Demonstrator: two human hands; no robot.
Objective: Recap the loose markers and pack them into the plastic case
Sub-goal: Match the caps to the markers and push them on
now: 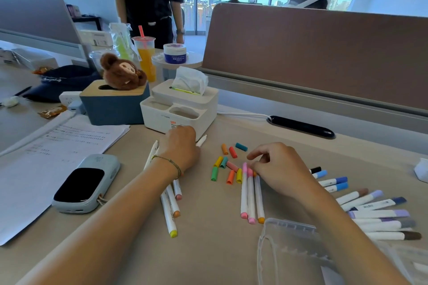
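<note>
The beige surface (208, 250) carries loose caps (228, 165) at centre, capped markers (375, 215) at right, a clear plastic case (289, 245) lower right, papers (46, 157) and a power bank (85, 184) at left, and tissue boxes (180, 109) above.

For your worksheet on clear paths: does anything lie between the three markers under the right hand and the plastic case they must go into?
Nothing visible does. The three markers lie side by side on bare desk, their lower tips just short of the plastic case. The right hand rests at their upper ends; the loose caps lie farther up, out of that path.
</note>
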